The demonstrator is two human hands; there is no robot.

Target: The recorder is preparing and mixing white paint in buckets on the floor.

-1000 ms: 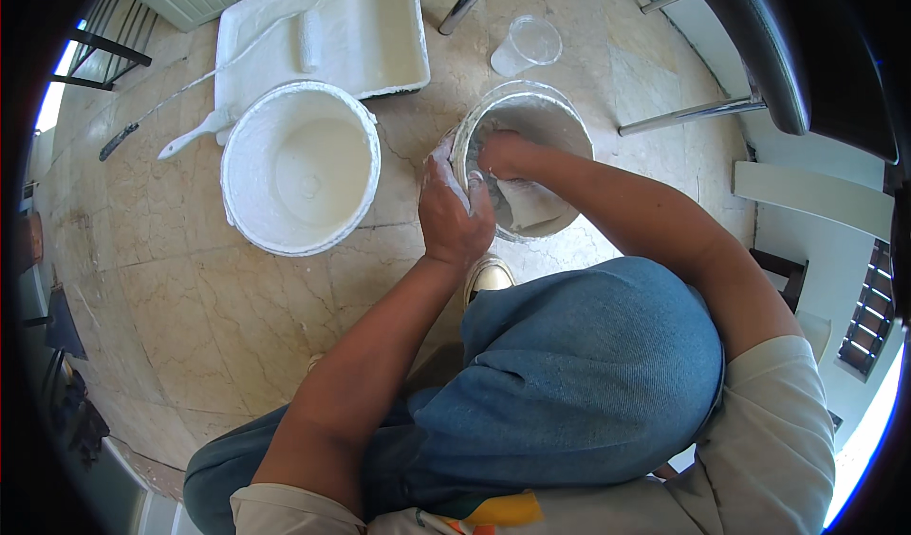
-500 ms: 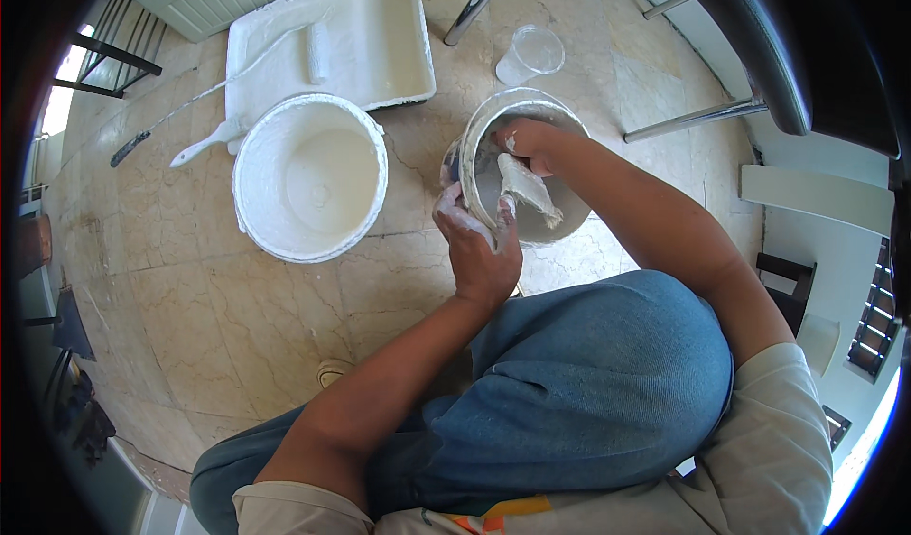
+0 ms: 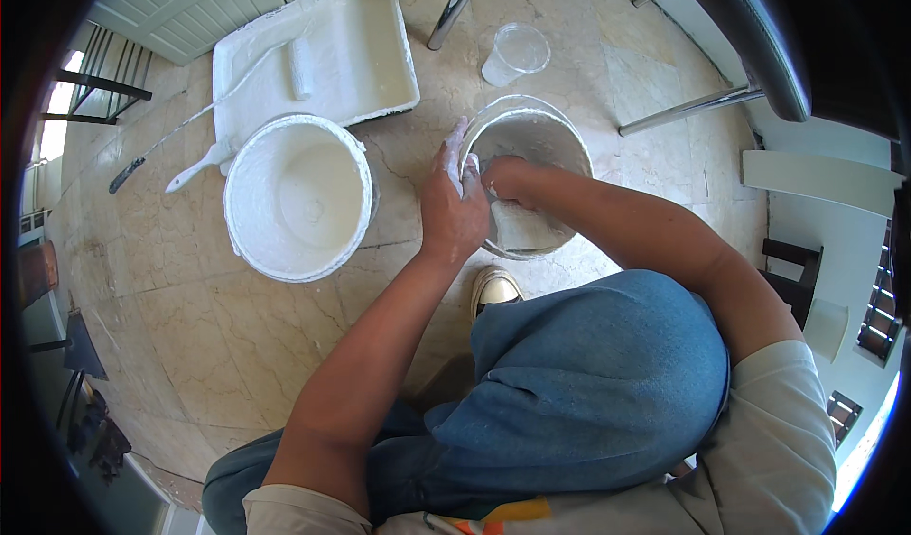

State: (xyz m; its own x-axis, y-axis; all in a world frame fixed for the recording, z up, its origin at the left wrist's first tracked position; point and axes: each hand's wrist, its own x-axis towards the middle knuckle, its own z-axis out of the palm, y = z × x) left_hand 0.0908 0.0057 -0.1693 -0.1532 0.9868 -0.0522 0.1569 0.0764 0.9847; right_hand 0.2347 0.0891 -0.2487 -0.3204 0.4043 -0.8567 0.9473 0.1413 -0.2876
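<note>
My left hand (image 3: 453, 198) clasps the left rim of a paint-smeared bucket (image 3: 583, 152), with the thumb inside and the fingers along the outer wall. White paint coats these fingers. My right hand (image 3: 510, 180) reaches down into the same bucket, closed on a whitish rag (image 3: 524, 228) that lies against the inner wall on the near side. The fingertips of my right hand are hidden inside. To the left stands a white bucket (image 3: 237, 222) holding a pale cream layer, its rim thick with dried paint.
Behind the white bucket lies a paint tray (image 3: 365, 51) with a roller (image 3: 301, 70) in it. A white-handled brush (image 3: 196, 168) sits beside them. Beyond my bucket stands a clear plastic cup (image 3: 520, 53). Metal chair legs (image 3: 688, 110) rise at the right; my shoe (image 3: 495, 288) is close by.
My left hand has slid up along the bucket's left rim. My right hand has pushed the rag deeper, against the near inner wall. The view has shifted slightly.
</note>
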